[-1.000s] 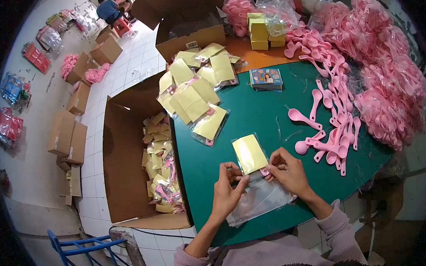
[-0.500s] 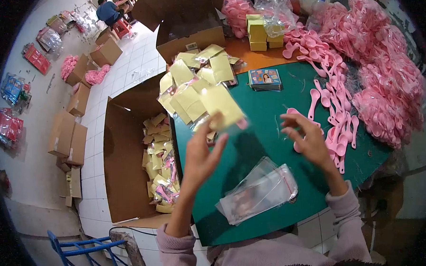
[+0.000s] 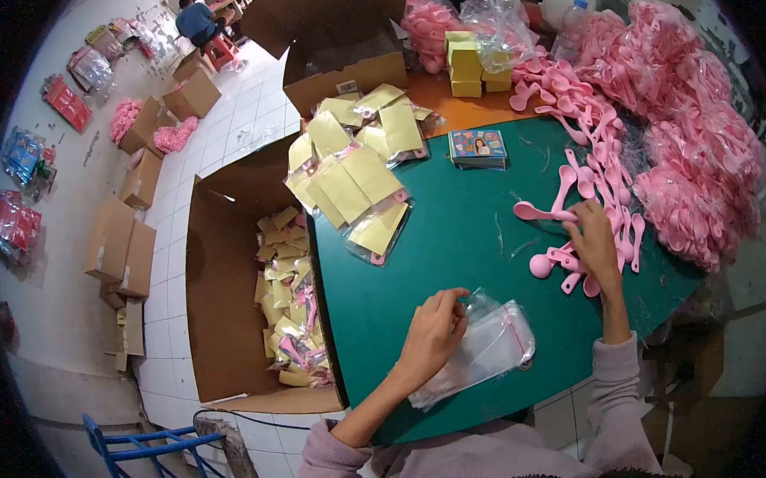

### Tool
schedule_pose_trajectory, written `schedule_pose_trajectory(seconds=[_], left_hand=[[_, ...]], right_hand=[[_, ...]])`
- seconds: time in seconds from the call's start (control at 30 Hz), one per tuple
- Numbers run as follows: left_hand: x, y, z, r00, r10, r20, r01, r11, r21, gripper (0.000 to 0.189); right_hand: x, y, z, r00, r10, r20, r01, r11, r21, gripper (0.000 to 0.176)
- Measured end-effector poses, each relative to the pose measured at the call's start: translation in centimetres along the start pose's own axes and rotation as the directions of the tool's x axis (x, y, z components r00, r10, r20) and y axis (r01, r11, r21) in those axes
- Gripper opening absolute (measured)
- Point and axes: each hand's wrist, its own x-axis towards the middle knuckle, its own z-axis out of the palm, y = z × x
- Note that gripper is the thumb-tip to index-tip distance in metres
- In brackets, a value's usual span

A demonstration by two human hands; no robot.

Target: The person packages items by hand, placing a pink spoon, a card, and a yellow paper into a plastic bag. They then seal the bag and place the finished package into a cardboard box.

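Note:
My left hand (image 3: 434, 333) is at the stack of clear plastic bags (image 3: 491, 339), its fingertips pinched at the raised edge of the top bag. My right hand (image 3: 595, 241) reaches to the right, with its fingers closed on the handle of a pink spoon (image 3: 529, 211) whose bowl points left. More pink spoons (image 3: 565, 185) lie loose around and beyond that hand. Packed bags with yellow cards (image 3: 370, 174) are heaped at the table's left edge, beyond my left hand.
An open carton (image 3: 227, 292) with many packed bags stands left of the green table (image 3: 426, 232). Printed cards (image 3: 478, 147) are stacked at the back, near yellow card stacks (image 3: 466, 67). Bagged pink spoons (image 3: 695, 141) pile up at right. A person (image 3: 196, 21) sits far off.
A packed bag with a yellow card has left my left hand and lies on the heap. That hand has come down to the clear bags. My right hand has moved right onto a spoon.

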Motion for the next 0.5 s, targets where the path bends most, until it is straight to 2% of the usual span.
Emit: schedule_pose_trajectory(seconds=[0.07,0.1,0.17,0.2,0.23,0.27,0.3,0.33,0.37,0.43,0.5], left_hand=[[-0.1,0.0,-0.2,1.000,0.012,-0.005,-0.012,1.000,-0.014,0.032],[-0.1,0.1,-0.4,1.000,-0.008,-0.005,0.008,0.999,-0.035,0.030],[0.0,0.1,-0.9,1.000,-0.028,-0.003,0.028,0.998,-0.055,0.028],[0.2,0.1,-1.2,0.999,0.040,-0.021,-0.040,0.999,-0.015,0.026],[0.2,0.1,-1.4,0.994,0.107,-0.035,-0.106,0.994,0.026,0.024],[0.1,-0.1,-1.4,0.994,0.107,-0.033,-0.106,0.994,0.026,0.024],[0.0,-0.4,-1.2,0.997,-0.064,0.046,0.075,0.957,-0.281,0.022],[0.0,-0.5,-1.2,0.965,-0.201,0.171,0.262,0.799,-0.541,0.021],[0.0,-0.3,-1.5,0.965,-0.200,0.171,0.262,0.799,-0.541,0.021],[0.3,0.6,-2.1,0.905,-0.300,0.303,0.426,0.620,-0.659,0.022],[0.3,0.6,-2.4,0.897,-0.299,0.327,0.443,0.592,-0.673,0.024]], right_hand=[[-0.3,-1.4,-1.2,0.991,-0.046,-0.127,0.066,0.986,0.154,0.016],[-0.6,-2.5,-1.7,0.991,-0.045,-0.126,0.065,0.986,0.155,0.016],[-1.5,-4.7,-2.4,0.984,-0.036,-0.176,0.097,0.930,0.356,0.016],[-2.1,-5.9,-2.7,0.986,-0.008,-0.166,0.081,0.894,0.441,0.013],[-2.8,-6.5,-2.5,0.986,-0.006,-0.167,0.080,0.894,0.441,0.013],[-3.5,-6.9,-2.3,0.995,0.055,-0.088,0.007,0.810,0.587,0.011],[-3.9,-7.3,-2.2,0.995,0.102,0.000,-0.072,0.701,0.710,0.010],[-4.2,-7.7,-2.1,0.995,0.103,-0.001,-0.072,0.701,0.709,0.010],[-4.3,-8.2,-1.9,0.994,0.109,0.002,-0.076,0.681,0.728,0.010],[-4.5,-8.7,-1.8,0.993,0.120,0.008,-0.084,0.640,0.764,0.016],[-4.6,-8.3,-1.5,0.993,0.108,0.047,-0.106,0.647,0.755,0.020]])
